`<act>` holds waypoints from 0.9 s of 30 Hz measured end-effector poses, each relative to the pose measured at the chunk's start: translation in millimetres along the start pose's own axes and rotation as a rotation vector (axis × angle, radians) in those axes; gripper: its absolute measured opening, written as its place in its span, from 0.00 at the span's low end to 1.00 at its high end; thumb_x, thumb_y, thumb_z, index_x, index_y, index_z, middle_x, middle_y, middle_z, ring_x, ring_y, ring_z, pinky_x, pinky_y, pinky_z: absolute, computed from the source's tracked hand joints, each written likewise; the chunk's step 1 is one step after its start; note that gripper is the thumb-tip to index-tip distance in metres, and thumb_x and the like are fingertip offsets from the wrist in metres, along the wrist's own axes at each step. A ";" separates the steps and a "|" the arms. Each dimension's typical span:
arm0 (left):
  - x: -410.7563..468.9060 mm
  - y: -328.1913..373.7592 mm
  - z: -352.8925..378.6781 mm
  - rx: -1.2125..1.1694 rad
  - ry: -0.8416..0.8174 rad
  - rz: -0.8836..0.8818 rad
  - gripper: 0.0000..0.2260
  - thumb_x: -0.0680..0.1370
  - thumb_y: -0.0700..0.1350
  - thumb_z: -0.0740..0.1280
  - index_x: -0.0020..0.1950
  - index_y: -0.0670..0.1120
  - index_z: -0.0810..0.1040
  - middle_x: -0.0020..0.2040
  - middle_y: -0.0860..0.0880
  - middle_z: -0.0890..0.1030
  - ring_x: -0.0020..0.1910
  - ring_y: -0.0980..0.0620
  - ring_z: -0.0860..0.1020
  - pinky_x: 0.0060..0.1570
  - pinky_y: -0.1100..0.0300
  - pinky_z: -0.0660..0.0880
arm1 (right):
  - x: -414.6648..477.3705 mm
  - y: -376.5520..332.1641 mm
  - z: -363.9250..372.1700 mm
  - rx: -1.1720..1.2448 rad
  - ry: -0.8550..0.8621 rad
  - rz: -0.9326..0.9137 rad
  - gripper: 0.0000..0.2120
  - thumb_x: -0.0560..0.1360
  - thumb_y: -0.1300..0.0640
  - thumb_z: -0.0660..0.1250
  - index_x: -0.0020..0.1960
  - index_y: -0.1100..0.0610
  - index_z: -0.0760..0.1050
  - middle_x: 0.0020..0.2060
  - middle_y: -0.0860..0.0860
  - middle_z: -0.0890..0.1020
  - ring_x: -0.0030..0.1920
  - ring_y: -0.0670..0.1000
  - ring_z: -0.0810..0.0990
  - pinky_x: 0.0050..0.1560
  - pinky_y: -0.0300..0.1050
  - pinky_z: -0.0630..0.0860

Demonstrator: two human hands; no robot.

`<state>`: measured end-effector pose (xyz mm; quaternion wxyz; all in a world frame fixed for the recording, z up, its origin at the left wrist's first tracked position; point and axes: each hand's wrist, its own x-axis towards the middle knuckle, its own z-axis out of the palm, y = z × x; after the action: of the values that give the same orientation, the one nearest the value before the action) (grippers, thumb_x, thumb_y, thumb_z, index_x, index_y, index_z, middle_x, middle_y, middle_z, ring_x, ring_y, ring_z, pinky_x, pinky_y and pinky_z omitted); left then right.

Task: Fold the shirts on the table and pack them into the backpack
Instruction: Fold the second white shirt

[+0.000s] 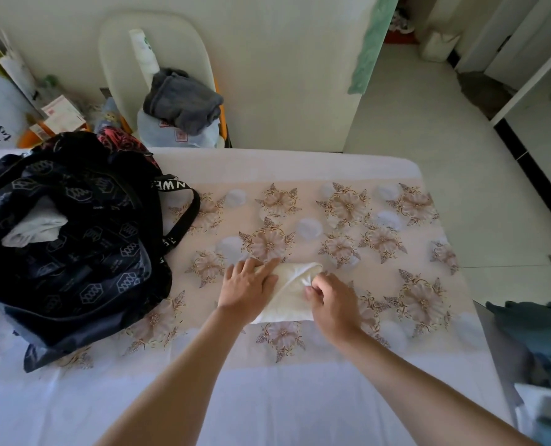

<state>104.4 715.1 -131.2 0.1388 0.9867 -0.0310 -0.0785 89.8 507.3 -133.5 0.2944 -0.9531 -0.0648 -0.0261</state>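
On the left end of the counter, a black patterned backpack lies slumped with its mouth open. Its lettered strap loops out onto the flowered cloth. A folded white garment sits in the opening, partly tucked under the backpack's dark fabric.

Near the middle of the counter, closer to the near edge than the far one, lies a cream shirt, folded into a small, thick bundle. The left hand presses on the bundle's left part with its fingers straight and spread, their tips reaching past the shirt's far edge onto the cloth. The shirt shows between the two hands. The right hand is at its right end, fingers curled in and pinching a gathered fold of the fabric near the far right corner of the bundle.

Past the counter's right edge hangs some teal cloth. Beyond the far edge, a crumpled grey garment lies piled on a pale chair.
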 end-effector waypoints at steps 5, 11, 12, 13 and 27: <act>4.3 3.2 -7.0 -0.022 -0.107 -0.107 0.19 0.84 0.58 0.46 0.73 0.64 0.64 0.67 0.54 0.71 0.69 0.47 0.67 0.75 0.42 0.50 | -7.2 17.6 -18.6 -0.113 0.063 -0.150 0.07 0.76 0.54 0.60 0.38 0.52 0.67 0.35 0.46 0.73 0.36 0.53 0.72 0.43 0.52 0.71; 2.5 13.8 -10.2 0.075 -0.033 -0.044 0.18 0.84 0.56 0.49 0.71 0.56 0.70 0.70 0.51 0.70 0.72 0.47 0.64 0.76 0.41 0.45 | -22.3 22.4 -20.9 -0.008 -0.152 0.104 0.11 0.76 0.48 0.58 0.35 0.45 0.62 0.30 0.44 0.70 0.34 0.49 0.71 0.44 0.49 0.69; 0.4 16.1 -11.2 0.105 0.040 0.024 0.17 0.84 0.52 0.54 0.69 0.53 0.72 0.70 0.49 0.70 0.72 0.46 0.64 0.75 0.42 0.48 | -18.1 17.8 -23.4 -0.015 -0.139 0.117 0.08 0.75 0.48 0.60 0.37 0.45 0.65 0.34 0.44 0.72 0.36 0.50 0.73 0.44 0.49 0.71; -2.7 17.9 -10.6 0.122 0.114 0.116 0.15 0.82 0.49 0.59 0.68 0.50 0.73 0.70 0.48 0.71 0.71 0.44 0.67 0.75 0.43 0.53 | -14.5 13.6 -25.4 -0.070 -0.088 0.070 0.03 0.74 0.49 0.62 0.41 0.45 0.69 0.39 0.46 0.74 0.40 0.52 0.75 0.45 0.50 0.73; -38.5 -8.8 -0.8 -0.165 -0.211 0.069 0.54 0.69 0.61 0.72 0.80 0.50 0.36 0.80 0.52 0.36 0.78 0.49 0.35 0.75 0.45 0.54 | -9.9 11.7 -17.9 -0.637 -0.390 -0.329 0.43 0.76 0.31 0.50 0.79 0.62 0.57 0.80 0.62 0.48 0.80 0.61 0.48 0.75 0.68 0.54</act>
<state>66.9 726.9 -127.2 0.2182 0.9565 -0.0728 -0.1794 81.4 486.6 -126.1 -0.0417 -0.9606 -0.2597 0.0899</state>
